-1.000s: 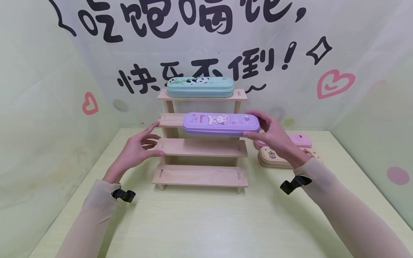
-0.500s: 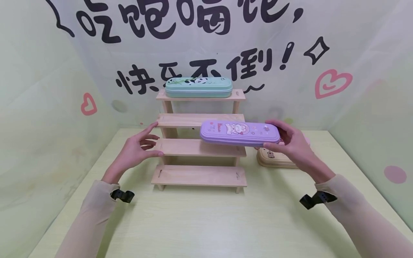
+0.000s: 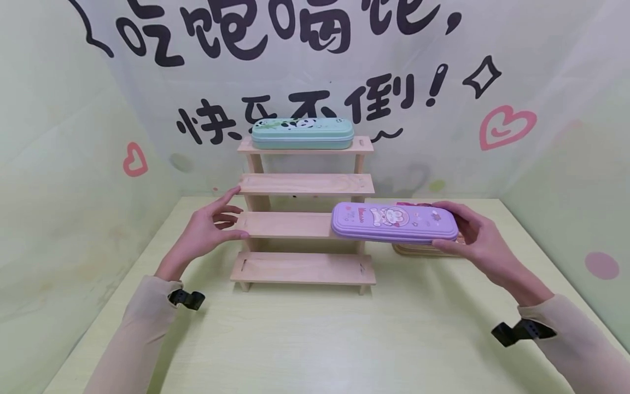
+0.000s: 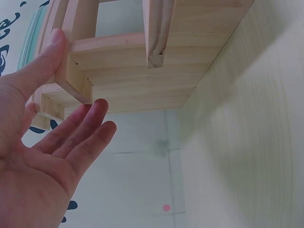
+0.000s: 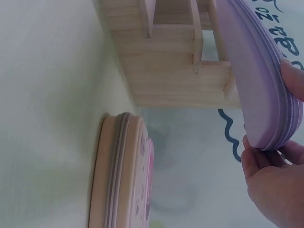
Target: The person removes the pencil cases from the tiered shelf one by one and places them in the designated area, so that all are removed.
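Observation:
In the head view, a purple zip pencil case (image 3: 394,223) with a cartoon print is held at its right end by my right hand (image 3: 479,241), thumb on the near side. The case is in the air, its left end in front of the third tier of the wooden step rack (image 3: 302,268). The right wrist view shows the same hand (image 5: 280,171) gripping the case's rounded end by the zip. My left hand (image 3: 209,227) rests against the rack's left side, index finger at the second tier and thumb at the third. In the left wrist view its fingers (image 4: 92,147) are spread and nearly straight.
A mint pencil case (image 3: 302,134) with pandas sits on the top tier. Right of the rack on the table (image 3: 315,339), a beige pencil case (image 5: 128,175) and a pink pencil case (image 5: 151,164) lie partly hidden. A printed cloth (image 3: 418,164) backs the table.
My right hand has carried the purple pencil case right and down, from in front of the second tier to beside the third. The left hand stays against the rack.

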Tool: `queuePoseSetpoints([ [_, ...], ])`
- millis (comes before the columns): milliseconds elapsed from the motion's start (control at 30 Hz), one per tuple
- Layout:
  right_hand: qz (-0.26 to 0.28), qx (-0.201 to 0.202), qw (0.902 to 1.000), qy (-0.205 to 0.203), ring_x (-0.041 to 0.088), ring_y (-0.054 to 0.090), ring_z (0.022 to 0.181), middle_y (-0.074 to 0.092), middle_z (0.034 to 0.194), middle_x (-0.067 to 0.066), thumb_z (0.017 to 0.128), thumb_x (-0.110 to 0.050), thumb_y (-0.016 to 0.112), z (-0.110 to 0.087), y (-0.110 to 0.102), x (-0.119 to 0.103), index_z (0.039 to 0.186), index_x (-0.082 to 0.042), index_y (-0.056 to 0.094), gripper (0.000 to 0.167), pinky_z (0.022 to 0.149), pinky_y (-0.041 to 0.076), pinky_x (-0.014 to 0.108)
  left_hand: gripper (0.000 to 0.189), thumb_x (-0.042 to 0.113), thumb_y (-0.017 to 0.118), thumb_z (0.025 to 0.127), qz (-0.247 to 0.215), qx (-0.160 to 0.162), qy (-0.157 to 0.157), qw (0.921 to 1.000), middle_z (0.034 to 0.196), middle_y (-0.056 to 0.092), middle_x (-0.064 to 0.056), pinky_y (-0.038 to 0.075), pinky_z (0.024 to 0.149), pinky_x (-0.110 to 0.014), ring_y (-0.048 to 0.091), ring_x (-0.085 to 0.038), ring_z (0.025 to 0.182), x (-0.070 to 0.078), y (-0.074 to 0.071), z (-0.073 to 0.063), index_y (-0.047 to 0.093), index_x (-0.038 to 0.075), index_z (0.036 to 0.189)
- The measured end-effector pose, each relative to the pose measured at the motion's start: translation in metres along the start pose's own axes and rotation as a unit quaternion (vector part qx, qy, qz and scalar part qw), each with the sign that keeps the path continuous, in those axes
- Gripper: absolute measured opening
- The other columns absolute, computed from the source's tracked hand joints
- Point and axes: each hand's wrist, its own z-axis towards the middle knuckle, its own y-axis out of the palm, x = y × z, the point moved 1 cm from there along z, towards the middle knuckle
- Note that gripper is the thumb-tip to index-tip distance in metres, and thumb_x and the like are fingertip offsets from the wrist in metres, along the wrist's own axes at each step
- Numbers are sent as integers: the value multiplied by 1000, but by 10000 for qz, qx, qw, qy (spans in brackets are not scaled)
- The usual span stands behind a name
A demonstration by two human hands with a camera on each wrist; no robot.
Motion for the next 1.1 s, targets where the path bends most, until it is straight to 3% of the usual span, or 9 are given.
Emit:
queuePoseSetpoints([
  [267, 117, -5, 9999, 23, 10, 54, 129, 47, 150, 10, 88, 26, 66, -23, -20, 6, 155, 1, 48, 73, 95, 53, 12, 107, 20, 95, 81, 60, 2, 17, 10000, 131, 67, -18, 56, 102, -39, 69, -34, 116, -1, -1, 0, 32, 39, 166],
  [467, 231, 59, 9997, -7, 10, 56, 125, 53, 143, 9, 87, 30, 63, -43, -35, 15, 154, 6, 45, 73, 95, 54, 13, 107, 19, 94, 81, 34, -2, 23, 10000, 132, 67, -18, 57, 102, -37, 69, -34, 117, -2, -1, 0, 33, 39, 166],
  [700, 263, 0, 9995, 166, 8, 61, 120, 57, 140, 7, 88, 31, 60, -64, -52, 25, 155, 6, 42, 74, 91, 58, 16, 108, 18, 95, 80, -21, -13, 14, 10000, 131, 67, -17, 55, 103, -51, 69, -34, 116, -3, 1, 1, 33, 40, 166],
  [933, 290, 7, 9991, 295, 8, 63, 119, 59, 139, 7, 87, 32, 58, -80, -71, 37, 154, 8, 41, 73, 90, 58, 16, 108, 17, 95, 80, -49, 3, 47, 10000, 130, 67, -18, 55, 104, -50, 69, -34, 116, -4, 0, 2, 34, 39, 166],
  [1100, -58, 74, 9989, 458, 6, 64, 116, 62, 139, 1, 88, 31, 59, -89, -83, 47, 154, 4, 45, 73, 87, 58, 15, 107, 17, 95, 80, -104, -4, 34, 9999, 131, 67, -18, 55, 104, -51, 69, -34, 116, -3, 0, 1, 35, 39, 165],
])
